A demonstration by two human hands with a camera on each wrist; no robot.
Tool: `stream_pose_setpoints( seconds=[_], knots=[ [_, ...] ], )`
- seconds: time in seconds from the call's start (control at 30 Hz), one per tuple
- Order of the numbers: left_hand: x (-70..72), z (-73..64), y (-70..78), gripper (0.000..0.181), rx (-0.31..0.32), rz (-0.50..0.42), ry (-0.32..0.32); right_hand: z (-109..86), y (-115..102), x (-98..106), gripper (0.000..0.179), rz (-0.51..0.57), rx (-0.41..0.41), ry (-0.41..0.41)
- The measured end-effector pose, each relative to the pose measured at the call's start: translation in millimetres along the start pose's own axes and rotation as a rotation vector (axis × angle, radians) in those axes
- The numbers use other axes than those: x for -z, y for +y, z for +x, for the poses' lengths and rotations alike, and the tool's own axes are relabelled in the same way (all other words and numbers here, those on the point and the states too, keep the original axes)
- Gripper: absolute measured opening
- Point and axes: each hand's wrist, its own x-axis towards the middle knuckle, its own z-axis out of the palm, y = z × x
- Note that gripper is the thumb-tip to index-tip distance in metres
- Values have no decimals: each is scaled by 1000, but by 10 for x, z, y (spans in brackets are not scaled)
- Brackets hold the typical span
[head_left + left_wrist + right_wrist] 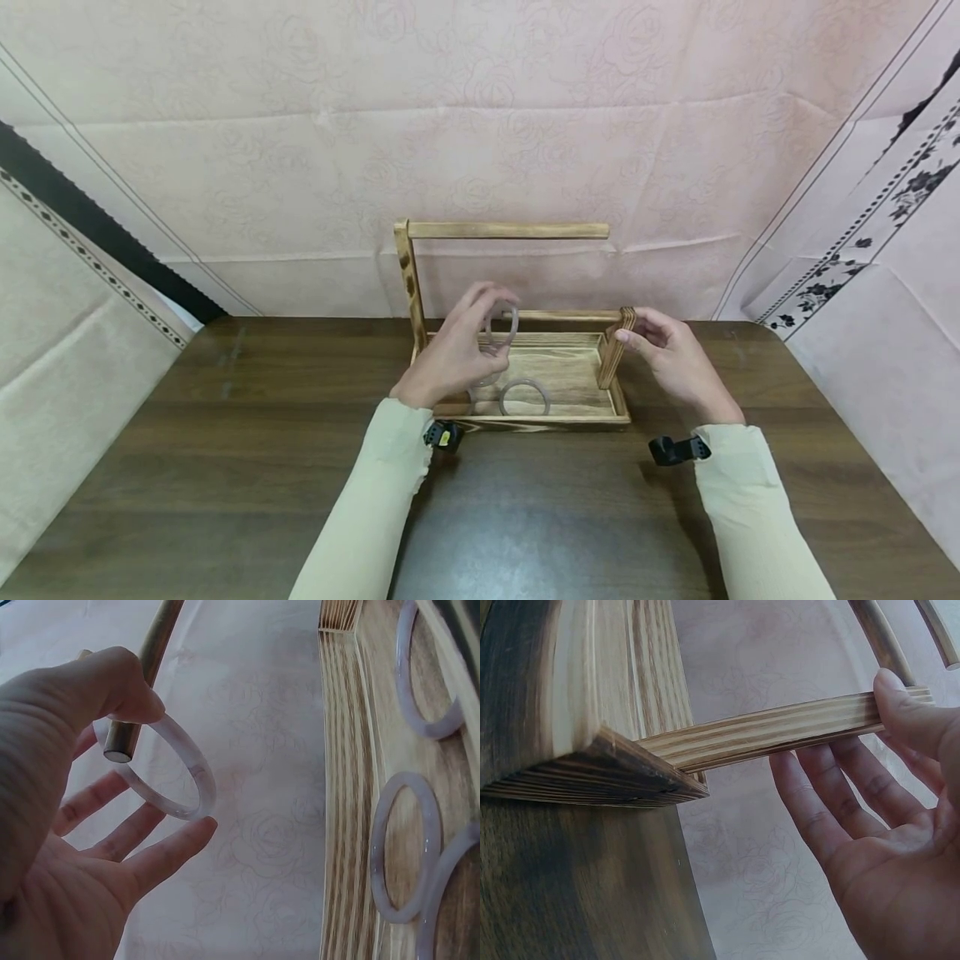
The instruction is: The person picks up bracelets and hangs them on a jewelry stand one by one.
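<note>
My left hand point(467, 346) pinches a pale lavender bangle point(204, 780) between thumb and fingers. The free end of the lower wooden rod point(562, 316) overlaps the bangle's outline; I cannot tell whether it passes through. My right hand point(678, 358) grips the short right post point(772, 735) of the wooden bangle stand near its top, thumb on one side and fingers on the other. Several more bangles lie in the stand's tray point(547, 422), one bangle point(547, 402) in plain sight and others partly hidden by the left hand.
A tall left post point(409, 275) carries the upper rod point(510, 231), which bears no bangle. The stand rests on a dark wooden table point(562, 517). Pale patterned cloth point(480, 150) hangs right behind the stand.
</note>
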Motion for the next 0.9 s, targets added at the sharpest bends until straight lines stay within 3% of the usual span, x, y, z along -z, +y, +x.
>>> stream_pose_setpoints(
  seconds=[0.4, 0.9],
  knots=[
    [-82, 29, 22, 65, -63, -3, 12, -9, 6, 3, 29, 13, 9, -1],
    [-107, 36, 75, 66, -62, -18, 0, -5, -8, -6, 30, 26, -7, -3]
  ],
)
